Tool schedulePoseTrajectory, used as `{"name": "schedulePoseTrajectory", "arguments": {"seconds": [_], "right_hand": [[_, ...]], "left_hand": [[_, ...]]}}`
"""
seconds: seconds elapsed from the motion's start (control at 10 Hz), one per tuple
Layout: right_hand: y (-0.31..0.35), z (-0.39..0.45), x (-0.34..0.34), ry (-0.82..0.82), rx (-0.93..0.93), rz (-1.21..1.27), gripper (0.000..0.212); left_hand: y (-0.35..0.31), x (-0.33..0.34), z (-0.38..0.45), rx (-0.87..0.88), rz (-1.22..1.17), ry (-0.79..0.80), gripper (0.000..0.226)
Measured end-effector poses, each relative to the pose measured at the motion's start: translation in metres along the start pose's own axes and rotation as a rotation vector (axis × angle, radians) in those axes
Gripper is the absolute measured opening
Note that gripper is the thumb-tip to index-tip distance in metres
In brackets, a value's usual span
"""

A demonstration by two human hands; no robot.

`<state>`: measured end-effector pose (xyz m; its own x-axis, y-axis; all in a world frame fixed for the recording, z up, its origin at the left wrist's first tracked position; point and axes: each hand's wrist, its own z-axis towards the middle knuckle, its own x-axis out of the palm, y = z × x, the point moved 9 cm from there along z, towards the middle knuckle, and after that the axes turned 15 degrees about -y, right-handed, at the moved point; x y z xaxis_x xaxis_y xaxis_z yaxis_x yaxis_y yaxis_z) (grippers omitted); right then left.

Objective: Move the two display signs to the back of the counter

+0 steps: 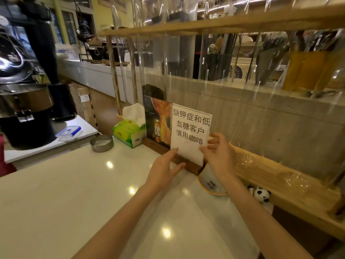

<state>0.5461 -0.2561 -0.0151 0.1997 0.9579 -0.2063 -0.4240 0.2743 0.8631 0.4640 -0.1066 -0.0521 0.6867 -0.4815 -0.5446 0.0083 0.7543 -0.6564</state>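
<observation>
Both hands, the left hand (166, 165) and right hand (218, 156), loosely open, flank the white sign (190, 131) without gripping; a nudge could topple it against the poster sign (158, 120).

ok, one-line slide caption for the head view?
Both hands, left and right, steady the white paper sign beside the dark poster sign at the white counter's back.

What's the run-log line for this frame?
stage: placing | white sign: upright at counter back beside poster sign | left hand: open at base | right hand: open at edge
</observation>
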Motion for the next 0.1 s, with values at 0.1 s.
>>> {"name": "schedulePoseTrajectory", "arguments": {"seconds": [0.1], "right_hand": [[0.0193, -0.0105, -0.0089, -0.080, -0.032, 0.055, 0.047]], "left_hand": [[0.0049, -0.0199, -0.0027, -0.056, 0.011, -0.035, 0.057]]}}
